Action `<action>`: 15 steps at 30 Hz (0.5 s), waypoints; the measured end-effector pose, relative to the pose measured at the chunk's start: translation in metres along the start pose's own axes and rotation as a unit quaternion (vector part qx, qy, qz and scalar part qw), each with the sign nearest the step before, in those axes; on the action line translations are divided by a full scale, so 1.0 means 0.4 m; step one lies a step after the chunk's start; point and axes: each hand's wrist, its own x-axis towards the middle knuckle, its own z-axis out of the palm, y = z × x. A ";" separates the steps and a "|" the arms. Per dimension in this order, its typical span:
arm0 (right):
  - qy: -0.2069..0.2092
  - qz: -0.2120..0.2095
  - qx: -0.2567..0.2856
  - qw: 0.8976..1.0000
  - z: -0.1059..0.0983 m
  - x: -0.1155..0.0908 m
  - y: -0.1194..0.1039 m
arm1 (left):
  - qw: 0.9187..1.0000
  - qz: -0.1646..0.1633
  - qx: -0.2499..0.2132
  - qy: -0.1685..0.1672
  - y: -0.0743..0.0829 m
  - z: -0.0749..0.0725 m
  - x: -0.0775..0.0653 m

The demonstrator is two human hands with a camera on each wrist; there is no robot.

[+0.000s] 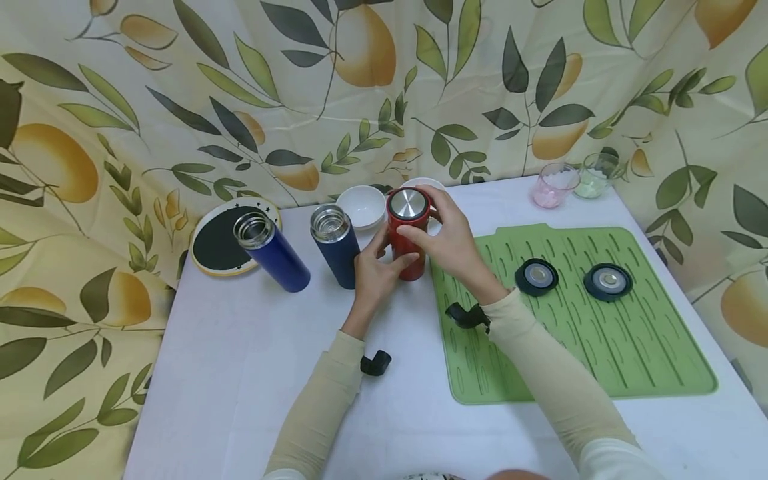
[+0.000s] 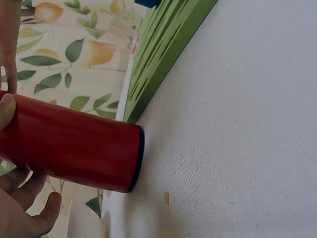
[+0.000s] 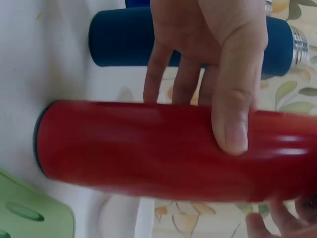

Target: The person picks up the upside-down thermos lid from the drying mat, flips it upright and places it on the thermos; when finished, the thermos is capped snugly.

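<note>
A red thermos (image 1: pixel 413 269) stands upright on the white table, its lid (image 1: pixel 409 204) with a shiny metal top in place. My left hand (image 1: pixel 377 275) holds the thermos body from the left; in the right wrist view, the left thumb (image 3: pixel 233 124) lies across the red side. At the top my right hand (image 1: pixel 449 240) grips around the lid, its fingers behind and thumb in front. The right fingers are partly out of frame in the right wrist view. To the left stand two lidless thermoses, a dark blue one (image 1: pixel 337 257) and a brighter blue one (image 1: pixel 281 261).
Two dark lids (image 1: pixel 537 277) lie underside up on a green drying mat (image 1: pixel 600 373) at right. White bowls (image 1: pixel 362 207) are behind the thermoses. A round dark board (image 1: pixel 219 240) lies at back left, two glass cups (image 1: pixel 555 187) at back right. Patterned cloth hangs around the table.
</note>
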 end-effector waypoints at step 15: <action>-0.234 0.002 0.224 0.946 -0.081 0.072 0.029 | 1.000 -0.018 -0.008 -0.021 0.001 -0.006 -0.001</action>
